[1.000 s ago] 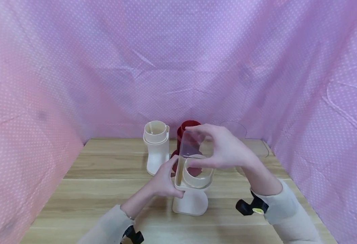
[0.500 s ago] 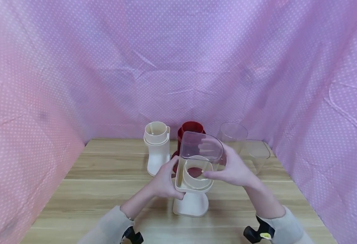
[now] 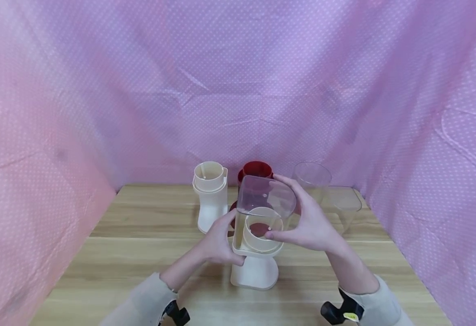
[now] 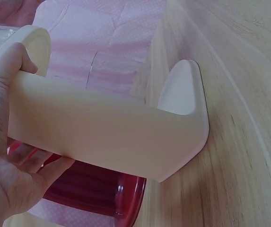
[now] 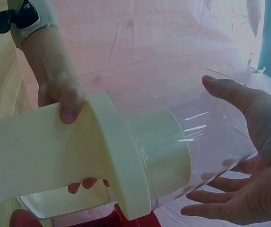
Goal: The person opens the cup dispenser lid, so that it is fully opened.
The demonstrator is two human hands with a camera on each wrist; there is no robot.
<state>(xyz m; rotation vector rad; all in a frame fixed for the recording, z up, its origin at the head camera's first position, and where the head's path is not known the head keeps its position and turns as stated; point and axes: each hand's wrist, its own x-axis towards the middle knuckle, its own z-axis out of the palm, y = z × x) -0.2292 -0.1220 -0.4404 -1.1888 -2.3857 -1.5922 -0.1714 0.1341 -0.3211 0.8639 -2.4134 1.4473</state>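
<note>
A cream plastic stand with a flat foot and a round collar stands upright at the middle of the table. My left hand grips its upper column from the left; in the left wrist view the thumb lies on one side, the fingers on the other. A clear plastic container sits over the collar, its open rim upward. Around its right side is my right hand, thumb at the near side and spread fingers behind. The right wrist view shows the container's lower edge against the cream flange.
Another cream stand stands behind on the left. A red stand is behind the held one, partly hidden. Two clear containers stand at the back right. Pink dotted cloth walls the wooden table at back and sides.
My right hand has come down from above the container's rim to its right side and now wraps it. My left hand and the cream stand have stayed in place.
</note>
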